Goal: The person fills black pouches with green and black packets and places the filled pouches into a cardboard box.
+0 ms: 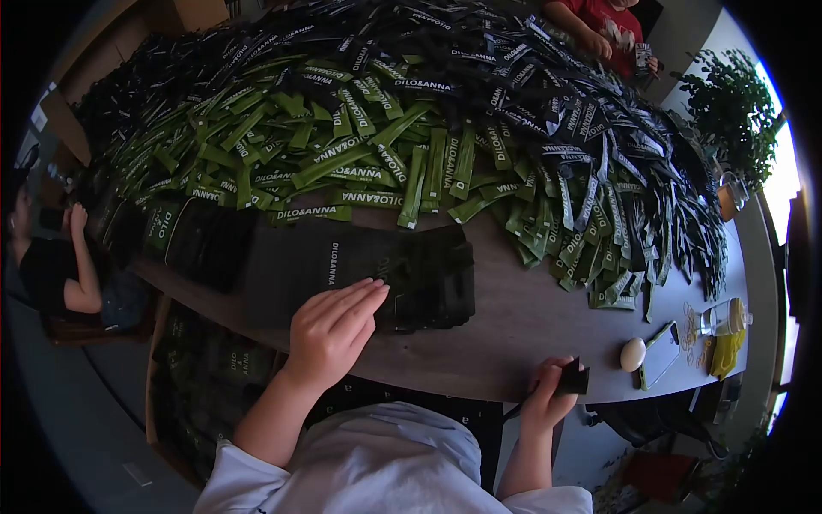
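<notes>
Resting straight-fingered left hand [339, 330] on dark pouches [437, 274], contents hidden, stacked on the table [505, 334]; well apart, clamping a small black piece [572, 379] in right hand [546, 398]. Below left, dark printed packages [235, 364] inside a box [151, 394].

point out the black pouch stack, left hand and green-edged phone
Black pouch stack [361, 255], head view: top face, right of the white lettering
Left hand [336, 322], head view: back of the hand
Green-edged phone [660, 356], head view: middle of its face

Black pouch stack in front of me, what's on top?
Your left hand lies over the near side of the black pouch stack; white DILO&ANNA lettering shows beyond it. The surface beneath the hand is covered.
</notes>
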Available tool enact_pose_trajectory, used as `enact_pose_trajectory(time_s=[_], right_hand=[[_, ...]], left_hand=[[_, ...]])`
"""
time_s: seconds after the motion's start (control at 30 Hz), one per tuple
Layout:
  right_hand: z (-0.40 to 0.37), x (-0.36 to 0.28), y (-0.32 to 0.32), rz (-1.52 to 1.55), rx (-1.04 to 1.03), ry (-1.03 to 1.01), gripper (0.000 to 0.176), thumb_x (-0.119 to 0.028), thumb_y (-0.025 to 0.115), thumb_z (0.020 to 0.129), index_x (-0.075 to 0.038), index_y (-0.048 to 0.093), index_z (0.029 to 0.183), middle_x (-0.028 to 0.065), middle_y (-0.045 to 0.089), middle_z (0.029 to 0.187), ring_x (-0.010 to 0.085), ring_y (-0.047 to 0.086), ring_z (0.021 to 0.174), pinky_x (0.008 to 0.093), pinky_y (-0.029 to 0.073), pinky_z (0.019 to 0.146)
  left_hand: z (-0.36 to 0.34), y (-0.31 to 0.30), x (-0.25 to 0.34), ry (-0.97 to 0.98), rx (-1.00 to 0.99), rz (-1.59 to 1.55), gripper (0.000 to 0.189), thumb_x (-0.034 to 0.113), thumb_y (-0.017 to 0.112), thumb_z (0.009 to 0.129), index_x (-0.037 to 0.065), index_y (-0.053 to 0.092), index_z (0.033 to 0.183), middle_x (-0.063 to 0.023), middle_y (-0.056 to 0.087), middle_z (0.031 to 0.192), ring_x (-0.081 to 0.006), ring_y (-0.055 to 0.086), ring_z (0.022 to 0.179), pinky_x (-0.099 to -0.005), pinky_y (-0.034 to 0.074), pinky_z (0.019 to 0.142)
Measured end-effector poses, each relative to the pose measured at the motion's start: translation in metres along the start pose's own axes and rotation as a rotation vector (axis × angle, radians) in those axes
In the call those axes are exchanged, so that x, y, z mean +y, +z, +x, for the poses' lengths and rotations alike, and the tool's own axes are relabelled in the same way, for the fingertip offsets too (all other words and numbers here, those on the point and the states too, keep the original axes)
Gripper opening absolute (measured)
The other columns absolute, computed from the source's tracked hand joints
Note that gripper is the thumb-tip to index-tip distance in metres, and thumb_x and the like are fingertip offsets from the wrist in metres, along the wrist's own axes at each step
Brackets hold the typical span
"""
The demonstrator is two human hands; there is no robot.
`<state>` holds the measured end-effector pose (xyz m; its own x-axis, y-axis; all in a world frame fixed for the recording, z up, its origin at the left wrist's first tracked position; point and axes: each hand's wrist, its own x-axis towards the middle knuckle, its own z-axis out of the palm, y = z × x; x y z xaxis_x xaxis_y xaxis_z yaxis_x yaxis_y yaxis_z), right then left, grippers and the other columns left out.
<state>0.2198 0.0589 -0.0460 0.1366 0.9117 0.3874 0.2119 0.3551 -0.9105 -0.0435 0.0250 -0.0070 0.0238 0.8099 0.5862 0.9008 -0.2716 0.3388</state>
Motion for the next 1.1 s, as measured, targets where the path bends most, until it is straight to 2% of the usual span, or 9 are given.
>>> enact_pose_trajectory(time_s=[0.23,0.33,0.47,0.57,0.6,0.7,0.83,0.87,1.1], right_hand=[[-0.004,-0.025,0.016,0.325,-0.163,0.288,0.024,-0.019,0.037,0.092,-0.009,0.034,0.07,-0.0005,0.032,0.053,0.0069,0.027,0.038,0.0201,0.021,0.036],[-0.008,-0.038,0.027,0.393,-0.24,0.412,0.018,-0.021,0.047,0.087,-0.006,0.041,0.078,-0.0007,0.037,0.054,0.0088,0.039,0.042,0.0204,0.028,0.038],[-0.006,-0.047,0.033,-0.221,-0.525,0.241,0.037,0.002,0.066,0.069,-0.002,0.041,0.096,0.003,0.052,0.079,0.0098,0.053,0.064,0.0208,0.042,0.056],[-0.019,-0.06,0.049,0.343,-0.409,0.44,0.035,-0.005,0.068,0.071,-0.001,0.05,0.1,0.0063,0.058,0.077,0.0068,0.054,0.066,0.0198,0.042,0.058],[-0.023,-0.059,0.043,0.302,-0.592,0.471,0.036,-0.004,0.068,0.071,-0.001,0.051,0.103,0.0086,0.059,0.082,0.0092,0.056,0.071,0.0216,0.044,0.063],[-0.028,-0.063,0.048,0.147,-0.865,-0.04,0.042,0.005,0.064,0.061,0.001,0.05,0.101,0.0152,0.058,0.088,0.0278,0.058,0.075,0.0304,0.048,0.069],[-0.026,-0.057,0.046,0.188,-0.905,-0.038,0.025,0.005,0.062,0.059,0.001,0.052,0.082,0.0148,0.057,0.079,0.0304,0.057,0.071,0.033,0.046,0.061],[-0.025,-0.06,0.047,0.205,-0.892,-0.053,0.019,0.003,0.062,0.059,0.0,0.051,0.075,0.0133,0.056,0.075,0.0297,0.057,0.07,0.0333,0.044,0.057],[-0.005,-0.067,0.048,0.342,-1.05,-0.071,0.028,-0.001,0.063,0.063,0.0,0.058,0.091,0.0114,0.062,0.084,0.0268,0.061,0.074,0.0303,0.049,0.065]], left_hand=[[-0.03,-0.004,0.039,0.044,-0.049,-0.075,0.027,-0.001,0.061,0.063,0.003,0.062,0.09,-0.0082,0.062,0.096,-0.0219,0.059,0.092,-0.0322,0.046,0.073],[-0.046,0.001,0.051,0.11,-0.11,-0.129,0.03,0.004,0.063,0.062,0.003,0.062,0.093,-0.0076,0.06,0.101,-0.0224,0.056,0.096,-0.0331,0.045,0.076],[-0.061,-0.003,0.049,0.134,-0.243,-0.13,0.035,0.013,0.066,0.063,0.007,0.061,0.097,-0.0087,0.056,0.108,-0.0237,0.05,0.105,-0.0364,0.041,0.083],[-0.053,-0.015,0.061,-0.007,-0.25,-0.094,0.056,0.035,0.069,0.063,0.019,0.052,0.114,-0.0132,0.037,0.129,-0.0323,0.032,0.121,-0.0491,0.024,0.097],[-0.06,-0.009,0.057,-0.028,-0.192,-0.188,0.07,0.042,0.07,0.059,0.026,0.042,0.122,-0.0179,0.024,0.135,-0.0395,0.024,0.123,-0.0575,0.014,0.097],[-0.048,0.0,0.049,0.031,-0.153,-0.228,0.072,0.039,0.071,0.059,0.026,0.039,0.123,-0.0217,0.02,0.135,-0.0417,0.022,0.123,-0.0595,0.013,0.096],[-0.047,-0.005,0.046,0.105,-0.208,-0.354,0.079,0.024,0.074,0.055,0.017,0.038,0.124,-0.011,0.041,0.117,-0.0286,0.044,0.105,-0.0498,0.024,0.097],[-0.04,-0.011,0.047,0.101,-0.215,-0.402,0.077,0.019,0.074,0.053,0.011,0.041,0.122,-0.0064,0.046,0.103,-0.0223,0.048,0.091,-0.0413,0.035,0.09],[-0.045,-0.025,0.034,-0.029,-0.262,-0.526,0.075,0.014,0.072,0.055,0.009,0.043,0.123,-0.0051,0.049,0.1,-0.0219,0.05,0.085,-0.0336,0.039,0.074]])
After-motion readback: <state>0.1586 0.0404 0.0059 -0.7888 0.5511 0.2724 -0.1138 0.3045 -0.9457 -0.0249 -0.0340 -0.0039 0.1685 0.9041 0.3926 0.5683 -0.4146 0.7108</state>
